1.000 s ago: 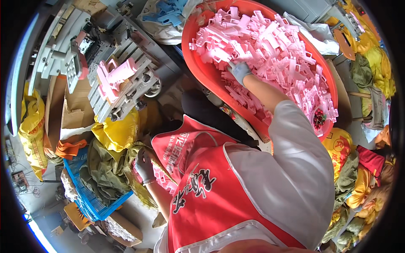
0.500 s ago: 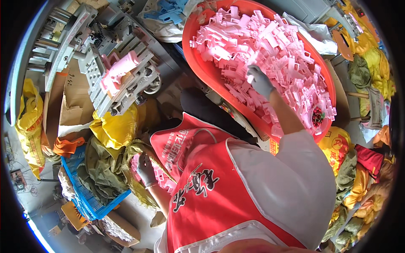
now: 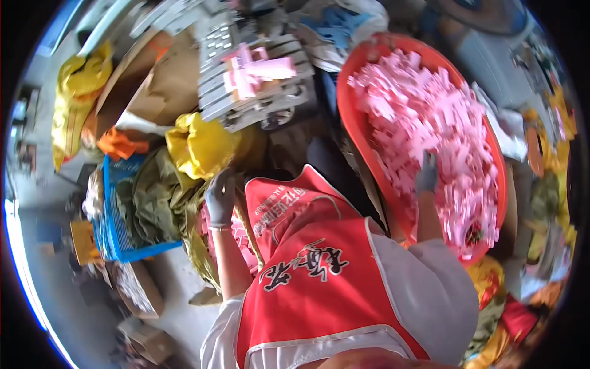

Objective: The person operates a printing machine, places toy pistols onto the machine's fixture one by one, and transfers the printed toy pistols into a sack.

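Note:
My left hand (image 3: 220, 198), in a grey glove, is raised over the mouth of an olive woven sack (image 3: 206, 261) beside my lap. Pink plastic toy-gun pieces (image 3: 243, 240) lie inside that sack. My right hand (image 3: 426, 173), gloved too, is over a heap of pink toy-gun pieces (image 3: 418, 111) in a long red basin (image 3: 351, 111). Motion blur smears the fingers of both hands, so whether either holds a piece is unclear. A pink toy gun (image 3: 261, 69) sits on the slatted metal bed of a machine (image 3: 215, 101) ahead of me.
A blue crate (image 3: 144, 251) with olive sacking stands at the left, near a yellow sack (image 3: 203, 144) and an open cardboard box (image 3: 166, 86). Blue pieces (image 3: 338, 26) fill a white sack beyond the basin. Small red items (image 3: 473, 232) lie at the basin's near end.
The whole view has swung, shifting the machine and basin rightward. My left hand has risen forward from the pink pieces in the sack. My right hand has drawn slightly nearer within the basin.

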Demonstrator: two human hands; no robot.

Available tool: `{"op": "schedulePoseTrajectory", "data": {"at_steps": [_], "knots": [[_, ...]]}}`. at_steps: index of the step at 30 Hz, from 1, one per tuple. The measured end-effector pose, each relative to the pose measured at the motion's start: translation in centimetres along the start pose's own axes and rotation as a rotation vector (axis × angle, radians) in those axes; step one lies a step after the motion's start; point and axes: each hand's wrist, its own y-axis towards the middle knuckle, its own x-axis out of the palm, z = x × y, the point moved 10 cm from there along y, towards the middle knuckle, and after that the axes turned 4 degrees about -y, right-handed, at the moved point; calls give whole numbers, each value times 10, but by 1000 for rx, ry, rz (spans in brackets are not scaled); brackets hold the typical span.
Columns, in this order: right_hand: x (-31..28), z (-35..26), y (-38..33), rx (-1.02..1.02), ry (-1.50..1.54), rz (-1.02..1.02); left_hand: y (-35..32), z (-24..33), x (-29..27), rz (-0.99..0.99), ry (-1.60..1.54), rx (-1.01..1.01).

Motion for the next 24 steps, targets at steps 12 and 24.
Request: {"op": "schedulePoseTrajectory", "data": {"at_steps": [12, 24], "knots": [[-41, -13, 19, 184, 1225, -70, 120, 138, -56, 237, -23, 438], [-189, -233, 28, -402, 1345, -57, 150, 136, -55, 208, -254, 440]]}}
